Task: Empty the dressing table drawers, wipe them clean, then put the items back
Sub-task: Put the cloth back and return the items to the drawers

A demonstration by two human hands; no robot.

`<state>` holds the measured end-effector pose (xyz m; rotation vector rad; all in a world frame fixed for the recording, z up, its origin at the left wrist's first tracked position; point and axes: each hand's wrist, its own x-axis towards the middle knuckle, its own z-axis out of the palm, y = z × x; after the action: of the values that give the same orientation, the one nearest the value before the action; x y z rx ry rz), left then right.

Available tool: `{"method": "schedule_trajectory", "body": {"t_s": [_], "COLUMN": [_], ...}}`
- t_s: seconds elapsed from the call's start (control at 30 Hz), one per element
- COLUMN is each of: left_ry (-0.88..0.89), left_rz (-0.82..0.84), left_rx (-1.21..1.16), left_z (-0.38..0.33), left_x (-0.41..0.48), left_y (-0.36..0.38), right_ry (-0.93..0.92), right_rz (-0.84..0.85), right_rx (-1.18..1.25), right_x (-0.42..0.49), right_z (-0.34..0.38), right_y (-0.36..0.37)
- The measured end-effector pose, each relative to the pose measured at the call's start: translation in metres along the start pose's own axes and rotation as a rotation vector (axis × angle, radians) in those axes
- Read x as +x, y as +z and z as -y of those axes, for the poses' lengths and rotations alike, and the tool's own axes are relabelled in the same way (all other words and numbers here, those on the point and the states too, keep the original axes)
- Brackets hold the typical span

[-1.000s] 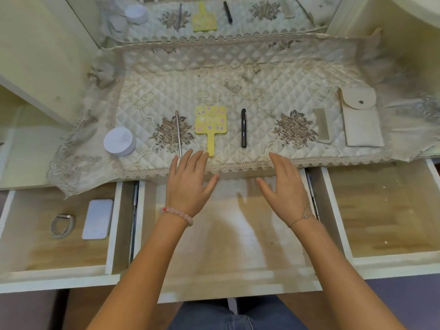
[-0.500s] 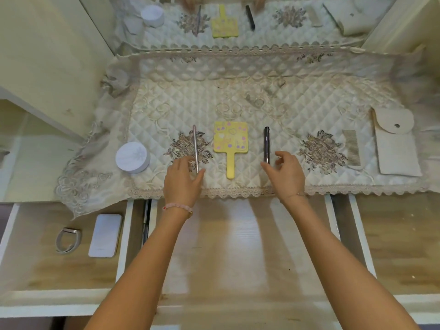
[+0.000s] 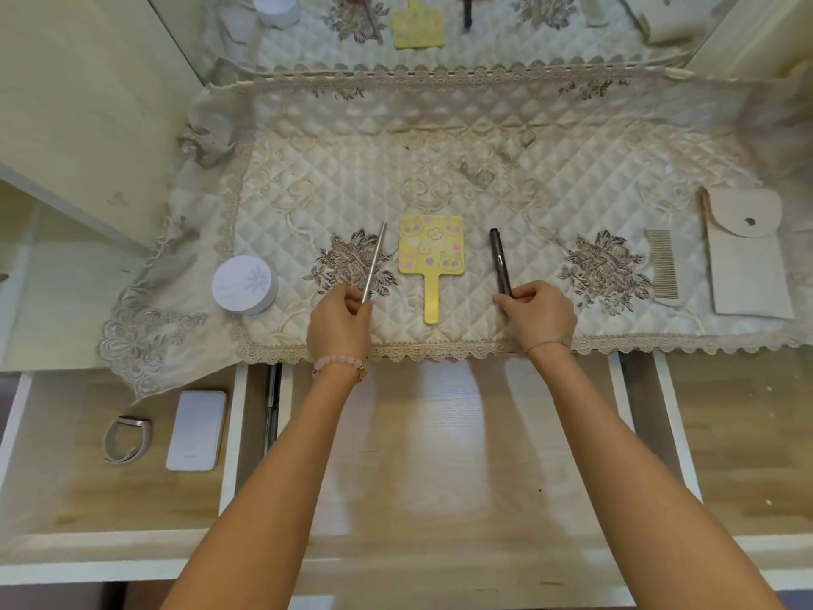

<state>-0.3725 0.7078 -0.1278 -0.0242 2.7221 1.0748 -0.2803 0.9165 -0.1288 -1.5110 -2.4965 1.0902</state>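
Observation:
On the quilted cloth (image 3: 484,169) of the dressing table lie a thin silver stick (image 3: 375,257), a yellow hand mirror (image 3: 430,257) and a dark pen (image 3: 499,261). My left hand (image 3: 338,325) pinches the near end of the silver stick, whose far end tilts to the right. My right hand (image 3: 539,317) grips the near end of the dark pen. The middle drawer (image 3: 440,477) stands open below my arms and looks bare inside.
A white round jar (image 3: 244,284) sits at the cloth's left edge. A comb (image 3: 662,266) and a beige pouch (image 3: 748,257) lie at the right. The open left drawer (image 3: 66,499) holds a white power bank (image 3: 196,430) and a wristband (image 3: 127,440). The right drawer (image 3: 748,455) is open. A mirror (image 3: 440,24) stands behind.
Both hands moved from above the middle drawer up onto the cloth. The left hand took hold of the silver stick and the right hand took hold of the dark pen.

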Motion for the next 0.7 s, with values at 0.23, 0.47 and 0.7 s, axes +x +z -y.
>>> {"method": "schedule_trajectory", "body": {"t_s": [0.23,0.47,0.7], "left_ry": [-0.054,-0.058,-0.094], "left_rz": [-0.006,0.026,0.047], "left_rx": [-0.2,-0.275,-0.306], "left_z": [0.008,0.035,0.079], "left_x": [-0.024,-0.085,-0.144], "left_y": [-0.011,-0.018,-0.015], "right_ry": [0.018,-0.026,0.039], "right_rz": [0.01,0.107,0.193], "right_rx": [0.144,0.204,0.199], "right_x": [-0.026,-0.085,-0.133], "right_z": [-0.019,-0.055,-0.095], "right_y": [-0.009,-0.005,0.008]}}
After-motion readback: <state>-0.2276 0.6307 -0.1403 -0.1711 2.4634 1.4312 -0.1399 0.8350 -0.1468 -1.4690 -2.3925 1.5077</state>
